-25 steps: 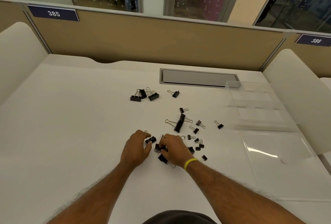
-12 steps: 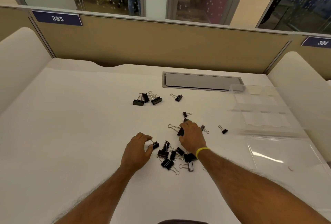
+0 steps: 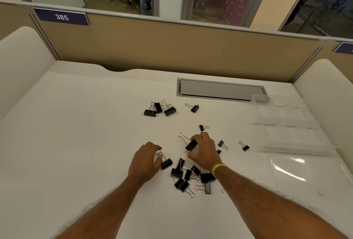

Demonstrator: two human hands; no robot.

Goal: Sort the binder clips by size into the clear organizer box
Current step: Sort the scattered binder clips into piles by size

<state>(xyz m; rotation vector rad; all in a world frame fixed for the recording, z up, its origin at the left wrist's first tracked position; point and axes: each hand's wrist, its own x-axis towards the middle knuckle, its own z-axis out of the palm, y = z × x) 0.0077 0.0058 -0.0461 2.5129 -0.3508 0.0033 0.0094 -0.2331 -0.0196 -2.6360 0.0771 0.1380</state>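
I had both hands low over the white desk (image 3: 86,143), a little apart, among the scattered black binder clips. My right hand (image 3: 205,151), with a yellow wristband (image 3: 219,168) on the wrist, gripped the large binder clip (image 3: 191,145): the fingers curled over its far side and the thumb sat on its near side, while the clip's wire handle stuck out to the far left. My left hand (image 3: 146,162) was curled, with thumb and forefinger at the wire loop of a medium clip (image 3: 166,164) lying just right of it. I could not tell whether they actually pinched the loop.

A tangled pile of clips (image 3: 183,177) lay just near of the two hands. A cluster of three medium clips (image 3: 158,108) sat farther off to the left, with a single clip (image 3: 194,108) to the right of it. Three small clips were strewn around the right hand: one (image 3: 201,127) beyond it and two (image 3: 221,144) (image 3: 245,147) to its right.

The clear organizer box (image 3: 286,124) stood at the far right of the desk, well apart from the hands, with its open lid (image 3: 305,173) lying flat on the near side. A grey cable-tray cover (image 3: 219,89) was set into the desk at the back.
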